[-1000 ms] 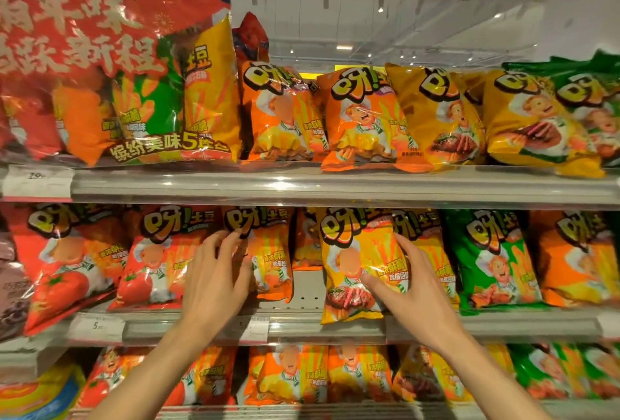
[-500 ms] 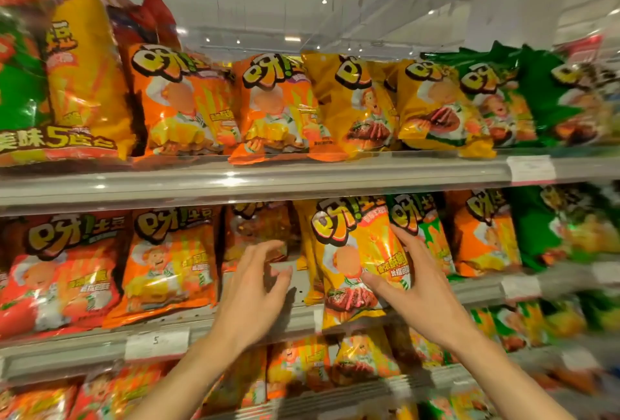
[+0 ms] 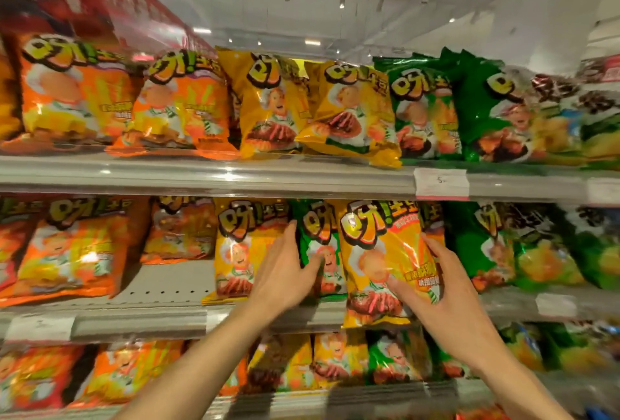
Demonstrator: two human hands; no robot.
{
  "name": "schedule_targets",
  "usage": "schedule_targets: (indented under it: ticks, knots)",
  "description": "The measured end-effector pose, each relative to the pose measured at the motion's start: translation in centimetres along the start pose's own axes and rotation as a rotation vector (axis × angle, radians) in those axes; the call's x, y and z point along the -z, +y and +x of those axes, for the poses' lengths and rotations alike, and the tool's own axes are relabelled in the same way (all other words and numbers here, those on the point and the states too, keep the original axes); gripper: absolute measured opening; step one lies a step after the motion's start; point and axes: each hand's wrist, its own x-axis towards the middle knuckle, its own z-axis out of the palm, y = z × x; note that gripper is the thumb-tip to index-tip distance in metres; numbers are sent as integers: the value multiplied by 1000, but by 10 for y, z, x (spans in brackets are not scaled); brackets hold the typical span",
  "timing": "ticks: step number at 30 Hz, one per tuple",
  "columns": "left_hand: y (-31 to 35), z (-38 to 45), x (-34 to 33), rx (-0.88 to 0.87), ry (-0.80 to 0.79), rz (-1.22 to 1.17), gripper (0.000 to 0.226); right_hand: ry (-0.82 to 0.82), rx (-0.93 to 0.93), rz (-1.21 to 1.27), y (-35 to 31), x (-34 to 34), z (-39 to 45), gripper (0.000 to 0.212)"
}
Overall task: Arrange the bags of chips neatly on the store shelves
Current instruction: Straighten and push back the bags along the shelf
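- R hand [image 3: 446,288] is gripping the yellow chip bag [image 3: 382,262] at its R edge: thumb lying across the bag front, fingers [image 3: 432,245] wrapping the side. Bag is standing upright at the front of the middle shelf [image 3: 161,315], bottom edge overhanging the shelf lip.
- L hand [image 3: 285,272] is lying flat w/ fingers extended, not clenched; it is pressing on the green chip bag [image 3: 318,235] and covering the R edge of a second yellow bag [image 3: 241,252] just beside it.
- Green bag is sitting between the two yellow bags, partly behind the gripped one.
- Orange bags [image 3: 70,252] are occupying the L part of the middle shelf; a bare shelf patch is showing between them and the second yellow bag.
- Top shelf [image 3: 235,174] is carrying orange, yellow and green bags in a row; price tag [image 3: 441,183] is sitting on its rail.
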Motion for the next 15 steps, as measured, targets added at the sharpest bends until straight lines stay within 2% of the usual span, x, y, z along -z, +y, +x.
schedule_targets:
  ticks: [3,9,15]
  knots:
    - [7,9,-13,47,12,93,80,18,-20,-15,11,8,1,90]
    - [12,13,-27,48,33,273,95,40,-56,-25,25,18,3,89]
    - [14,13,-24,16,67,191,94,45,-53,-14,31,26,4,88]
